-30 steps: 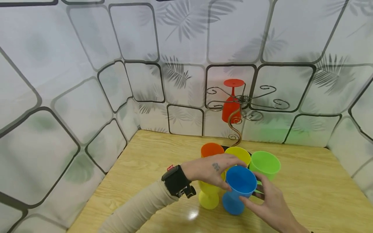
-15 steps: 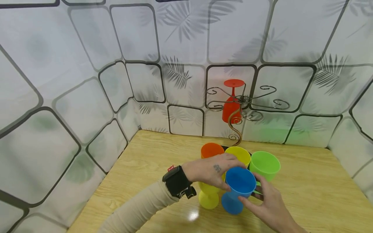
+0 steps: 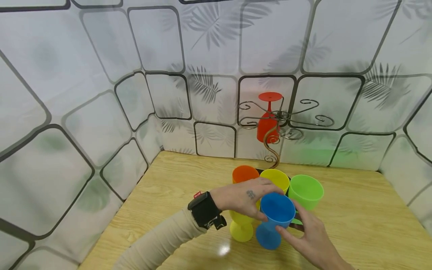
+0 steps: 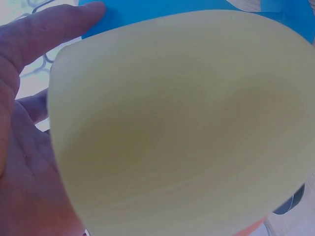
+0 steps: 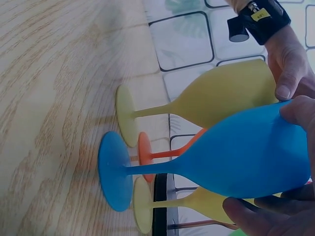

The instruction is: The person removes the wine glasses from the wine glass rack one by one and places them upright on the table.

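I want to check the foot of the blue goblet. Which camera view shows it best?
The right wrist view: the blue goblet shows in full profile, its foot on the table. The head view shows it from above, its stem partly hidden behind the bowl and the right hand. The left wrist view shows only a blue edge behind a yellow goblet.

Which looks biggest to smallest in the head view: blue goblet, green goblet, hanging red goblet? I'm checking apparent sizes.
1. Blue goblet, nearest the camera, so its lead may be nearness.
2. Green goblet, partly hidden.
3. Red goblet on the rack, farthest away.
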The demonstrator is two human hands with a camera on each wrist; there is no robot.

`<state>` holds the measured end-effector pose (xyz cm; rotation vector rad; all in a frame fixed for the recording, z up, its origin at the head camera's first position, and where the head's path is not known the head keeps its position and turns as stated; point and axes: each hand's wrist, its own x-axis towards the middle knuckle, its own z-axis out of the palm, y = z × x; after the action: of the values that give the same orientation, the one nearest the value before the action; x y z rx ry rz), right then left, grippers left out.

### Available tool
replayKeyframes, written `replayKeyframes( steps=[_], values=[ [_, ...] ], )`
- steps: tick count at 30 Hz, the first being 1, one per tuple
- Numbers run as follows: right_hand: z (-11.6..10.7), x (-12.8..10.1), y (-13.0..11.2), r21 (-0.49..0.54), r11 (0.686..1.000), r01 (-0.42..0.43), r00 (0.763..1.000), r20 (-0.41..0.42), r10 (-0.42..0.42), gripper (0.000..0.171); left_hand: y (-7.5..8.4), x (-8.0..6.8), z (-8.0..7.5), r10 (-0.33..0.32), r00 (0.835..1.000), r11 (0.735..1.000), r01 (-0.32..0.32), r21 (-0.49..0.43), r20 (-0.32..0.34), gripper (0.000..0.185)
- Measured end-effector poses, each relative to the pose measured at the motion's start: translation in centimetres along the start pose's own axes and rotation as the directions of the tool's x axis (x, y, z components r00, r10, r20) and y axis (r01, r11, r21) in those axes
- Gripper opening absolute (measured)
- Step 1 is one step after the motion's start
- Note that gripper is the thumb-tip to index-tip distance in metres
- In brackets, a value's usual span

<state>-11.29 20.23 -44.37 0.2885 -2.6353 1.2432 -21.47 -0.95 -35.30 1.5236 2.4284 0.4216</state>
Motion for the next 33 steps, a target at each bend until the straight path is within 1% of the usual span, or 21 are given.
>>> replayKeyframes(
  steps=[5,7,11,14,17,20,22,24,26,28,30,31,33],
  values=[
    [0.0,0.1,0.0,0.003,1.0,-0.011,1.0,0.002,0.011,0.077,-0.1,0.0,0.0,0.003,1.0,1.0,-0.002,-0.015,0.001,0.074],
    [0.0,0.1,0.0,0.004,1.0,-0.019,1.0,0.002,0.019,0.08,-0.2,0.1,0.0,0.006,1.0,1.0,-0.006,-0.016,0.0,0.075],
    [-0.5,-0.4,0.1,-0.006,1.0,-0.006,0.999,-0.045,0.006,0.09,-0.5,-0.1,-0.1,0.033,0.999,0.999,-0.034,-0.04,-0.016,0.076],
    [-1.2,-0.8,0.2,-0.028,0.999,0.037,0.994,-0.106,-0.04,0.091,-0.9,-0.8,-0.5,0.06,0.996,0.994,-0.065,-0.089,-0.064,0.075],
    [-1.7,-1.0,0.3,-0.042,0.994,0.102,0.982,-0.154,-0.108,0.086,-1.6,-1.5,-1.2,0.069,0.986,0.982,-0.093,-0.166,-0.149,0.073],
    [-2.3,-0.9,0.2,-0.052,0.981,0.186,0.963,-0.19,-0.193,0.081,-2.1,-1.9,-2.3,0.049,0.972,0.97,-0.1,-0.219,-0.229,0.07],
    [-2.8,-0.7,0.1,-0.082,0.963,0.255,0.938,-0.222,-0.267,0.079,-2.4,-2.0,-3.0,0.021,0.965,0.968,-0.085,-0.236,-0.263,0.068],
    [-3.5,-0.2,-0.1,-0.146,0.936,0.319,0.906,-0.242,-0.347,0.076,-2.8,-2.1,-3.7,-0.032,0.962,0.968,-0.038,-0.246,-0.273,0.066],
    [-4.3,0.3,-0.2,-0.211,0.902,0.377,0.871,-0.25,-0.422,0.075,-3.5,-2.0,-4.2,-0.079,0.957,0.968,0.006,-0.252,-0.28,0.065],
    [-5.1,1.1,-0.3,-0.25,0.875,0.414,0.848,-0.244,-0.471,0.074,-4.3,-1.9,-4.6,-0.125,0.949,0.966,0.049,-0.255,-0.29,0.066],
    [-5.9,2.0,-0.5,-0.269,0.858,0.438,0.835,-0.232,-0.499,0.076,-5.2,-1.6,-4.9,-0.159,0.941,0.964,0.082,-0.255,-0.298,0.068],
    [-6.3,2.4,-0.5,-0.271,0.856,0.441,0.835,-0.227,-0.502,0.077,-5.7,-1.5,-5.0,-0.169,0.937,0.962,0.09,-0.257,-0.306,0.069],
    [-7.0,3.4,-0.7,-0.291,0.854,0.43,0.842,-0.212,-0.496,0.078,-6.5,-1.1,-5.2,-0.194,0.927,0.957,0.108,-0.269,-0.32,0.071]
  ],
)
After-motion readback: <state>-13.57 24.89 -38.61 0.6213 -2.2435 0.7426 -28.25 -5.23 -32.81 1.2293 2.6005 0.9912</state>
